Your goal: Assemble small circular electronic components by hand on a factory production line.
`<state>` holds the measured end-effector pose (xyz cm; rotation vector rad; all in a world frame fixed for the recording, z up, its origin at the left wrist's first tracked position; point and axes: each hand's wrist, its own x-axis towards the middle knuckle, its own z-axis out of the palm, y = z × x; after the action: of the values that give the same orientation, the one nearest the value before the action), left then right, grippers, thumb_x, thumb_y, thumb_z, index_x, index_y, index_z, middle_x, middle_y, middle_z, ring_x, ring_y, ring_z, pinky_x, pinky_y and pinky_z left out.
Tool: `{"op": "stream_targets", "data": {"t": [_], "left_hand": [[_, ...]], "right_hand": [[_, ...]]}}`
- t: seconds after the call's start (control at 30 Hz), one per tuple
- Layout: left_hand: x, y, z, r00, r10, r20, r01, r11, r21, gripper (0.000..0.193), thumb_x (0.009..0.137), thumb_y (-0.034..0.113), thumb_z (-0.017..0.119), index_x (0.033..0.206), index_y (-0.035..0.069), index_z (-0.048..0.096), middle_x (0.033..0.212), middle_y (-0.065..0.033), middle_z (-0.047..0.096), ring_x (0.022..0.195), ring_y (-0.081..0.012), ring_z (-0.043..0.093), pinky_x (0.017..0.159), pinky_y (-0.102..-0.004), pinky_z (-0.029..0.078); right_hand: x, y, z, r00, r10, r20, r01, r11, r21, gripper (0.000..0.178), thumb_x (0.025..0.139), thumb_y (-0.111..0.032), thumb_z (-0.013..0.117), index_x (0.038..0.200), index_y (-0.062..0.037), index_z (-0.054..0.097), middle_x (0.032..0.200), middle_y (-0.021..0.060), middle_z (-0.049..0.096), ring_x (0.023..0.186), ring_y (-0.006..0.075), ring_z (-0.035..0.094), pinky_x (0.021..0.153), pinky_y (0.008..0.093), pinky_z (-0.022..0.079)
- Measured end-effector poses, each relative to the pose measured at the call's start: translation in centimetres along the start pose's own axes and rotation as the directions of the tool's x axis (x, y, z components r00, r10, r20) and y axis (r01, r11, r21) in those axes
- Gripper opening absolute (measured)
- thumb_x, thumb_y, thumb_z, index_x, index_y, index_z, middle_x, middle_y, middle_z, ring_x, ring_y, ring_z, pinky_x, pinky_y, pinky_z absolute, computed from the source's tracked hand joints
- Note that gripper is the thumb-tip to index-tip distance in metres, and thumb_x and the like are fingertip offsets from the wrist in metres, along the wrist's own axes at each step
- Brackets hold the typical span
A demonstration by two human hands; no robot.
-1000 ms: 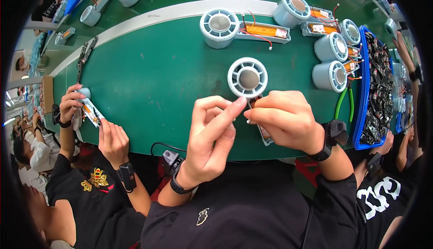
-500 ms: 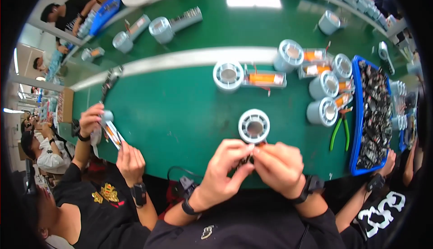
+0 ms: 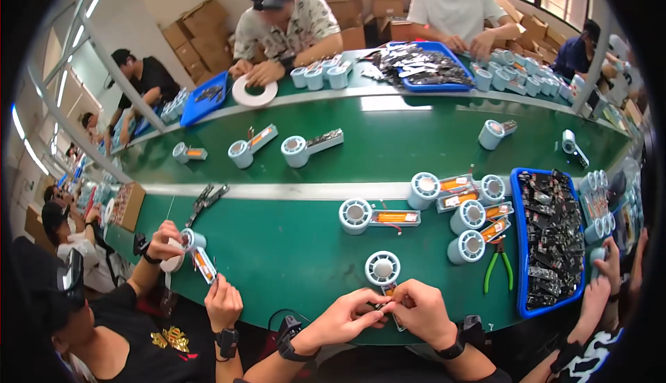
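Observation:
At the near edge of the bench, my left hand [image 3: 352,318] and my right hand [image 3: 421,311] meet with fingers pinched together. A small dark part [image 3: 379,307] shows at my left fingertips; its kind is hard to tell. My right thumb and fingers close on something tiny that they hide. Just beyond my hands lies a pale blue handheld fan unit [image 3: 382,269], its round head facing up. Its handle, with a bit of orange in it, runs back under my fingers and is mostly covered.
Several fan units with orange batteries [image 3: 395,218] lie ahead and to the right. Green-handled pliers [image 3: 498,270] rest beside a blue tray [image 3: 522,244] of circuit boards. A co-worker's hands [image 3: 223,303] hold another fan unit at left. A conveyor belt [image 3: 388,133] crosses behind a pale rail.
The view has tilted up, so people and boxes across the bench now show. My hands stay pinched together near the same fan unit, with only slight finger movement.

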<state>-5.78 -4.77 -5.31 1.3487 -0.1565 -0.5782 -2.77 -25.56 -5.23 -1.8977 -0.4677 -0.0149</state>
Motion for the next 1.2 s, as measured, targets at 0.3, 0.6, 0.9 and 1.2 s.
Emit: {"op": "stream_targets", "data": {"t": [0.3,0.6,0.9,1.2], "left_hand": [[0.6,-0.6,0.1,0.994,0.105,-0.043,-0.105,0.994,0.01,0.028,0.101,-0.004,0.059,0.128,-0.002,0.057,0.122,-0.0114,0.065,0.104,-0.0205,0.07,0.088,-0.0319,0.061],[1.3,-0.7,1.7,0.973,0.223,-0.065,-0.203,0.953,0.226,0.029,0.105,0.009,0.061,0.133,0.002,0.055,0.124,-0.01,0.065,0.11,-0.0136,0.061,0.098,-0.0271,0.049],[2.3,1.5,3.1,0.974,0.175,-0.146,-0.099,0.901,0.422,0.019,0.098,-0.004,0.062,0.116,0.0,0.061,0.111,-0.0042,0.062,0.088,-0.0148,0.067,0.073,-0.0256,0.056],[4.1,5.9,1.8,0.951,0.309,-0.005,-0.217,0.68,0.7,0.028,0.088,-0.009,0.068,0.115,-0.001,0.065,0.107,-0.0067,0.058,0.081,-0.0081,0.051,0.066,-0.0227,0.042]], "right_hand": [[0.0,1.3,0.1,0.961,-0.241,-0.135,0.229,0.969,-0.099,0.018,0.08,-0.01,0.081,0.082,-0.0044,0.064,0.078,0.0088,0.064,0.07,0.0253,0.064,0.062,0.0354,0.051],[-1.4,1.1,-0.2,0.954,-0.202,-0.22,0.218,0.975,0.05,0.015,0.083,-0.007,0.076,0.088,-0.0038,0.063,0.082,0.0099,0.058,0.08,0.0287,0.061,0.069,0.0376,0.051],[-2.8,0.3,-3.3,0.959,-0.156,-0.236,0.193,0.971,0.144,0.02,0.085,-0.004,0.07,0.104,-0.0022,0.067,0.094,0.0135,0.067,0.089,0.0332,0.064,0.08,0.0408,0.053],[-2.4,0.9,-6.6,0.958,-0.189,-0.214,0.132,0.958,-0.254,0.026,0.087,0.011,0.065,0.11,0.0013,0.071,0.095,0.0139,0.075,0.077,0.0259,0.072,0.067,0.0329,0.058]]}}
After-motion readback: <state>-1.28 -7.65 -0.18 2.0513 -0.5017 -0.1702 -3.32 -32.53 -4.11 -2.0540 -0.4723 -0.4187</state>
